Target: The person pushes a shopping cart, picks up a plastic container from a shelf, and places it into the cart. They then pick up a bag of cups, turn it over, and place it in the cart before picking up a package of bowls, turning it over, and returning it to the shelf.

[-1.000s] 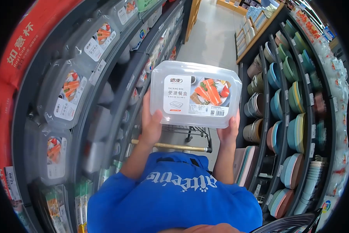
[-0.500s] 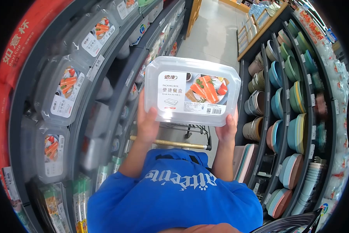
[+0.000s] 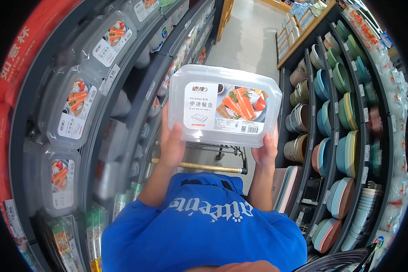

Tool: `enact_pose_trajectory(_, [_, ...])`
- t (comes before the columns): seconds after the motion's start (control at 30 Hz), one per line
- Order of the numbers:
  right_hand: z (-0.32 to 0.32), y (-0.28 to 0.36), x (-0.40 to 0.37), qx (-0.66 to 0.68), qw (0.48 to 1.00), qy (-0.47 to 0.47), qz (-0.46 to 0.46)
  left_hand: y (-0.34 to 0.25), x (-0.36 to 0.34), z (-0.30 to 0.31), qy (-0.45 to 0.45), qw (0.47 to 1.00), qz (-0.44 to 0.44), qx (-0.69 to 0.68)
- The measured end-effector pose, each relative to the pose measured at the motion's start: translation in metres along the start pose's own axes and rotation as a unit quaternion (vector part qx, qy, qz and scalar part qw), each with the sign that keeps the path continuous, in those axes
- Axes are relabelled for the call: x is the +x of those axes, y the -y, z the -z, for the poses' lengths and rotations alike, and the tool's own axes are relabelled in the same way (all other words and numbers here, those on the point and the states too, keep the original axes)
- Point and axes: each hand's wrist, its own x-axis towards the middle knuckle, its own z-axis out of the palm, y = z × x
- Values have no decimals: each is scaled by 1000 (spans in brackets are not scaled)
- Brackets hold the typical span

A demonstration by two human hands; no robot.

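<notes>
A clear plastic food container point(image 3: 179, 81) with a white label showing salmon and the words "PACKING BOX" is held up in front of my chest. My left hand point(image 3: 172, 143) grips its lower left corner, thumb on the front face and the other fingers hidden behind. At the lower right corner, my right hand point(image 3: 265, 149) is closed on the same container, its thumb on the front. The label side faces me, and the container tilts slightly down to the right.
Similar labelled containers point(image 3: 77, 106) line the left shelf. A cart with a yellowish handle point(image 3: 201, 166) stands just below the held container. Stacked bowls point(image 3: 346, 154) and bins point(image 3: 296, 149) fill the right shelves. The tiled aisle floor point(image 3: 251, 31) runs ahead between them.
</notes>
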Motion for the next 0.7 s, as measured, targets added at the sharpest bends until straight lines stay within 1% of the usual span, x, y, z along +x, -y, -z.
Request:
enact_pose_trajectory(0.17, [4,-1,0,-22,1000,12,0,3,2,7,-1,1000,11,0])
enact_pose_trajectory(0.27, [4,-2,-3,-91,995,27,44,7,5,19,-18,997,80,-6])
enact_pose_trajectory(0.37, [-8,0,-10,18,995,68,69,23,10,26,-40,983,152,-92])
enact_pose_trajectory(0.47, [-2,-11,-19,-120,976,167,69,31,5,9,-18,935,241,-260])
enact_pose_trajectory(0.5, [-11,-9,-15,-132,969,192,77,46,0,11,-10,969,234,-83])
enact_pose_trajectory(0.53, [-16,-5,-3,-182,947,235,124,50,0,6,44,918,259,-299])
enact_pose_trajectory(0.57, [-18,-3,1,-244,933,232,127,55,0,2,86,815,310,-481])
enact_pose_trajectory(0.63, [-23,0,4,-348,901,217,139,54,-5,-8,149,720,354,-578])
enact_pose_trajectory(0.7, [-28,3,3,-432,867,192,157,57,-9,-11,147,679,387,-607])
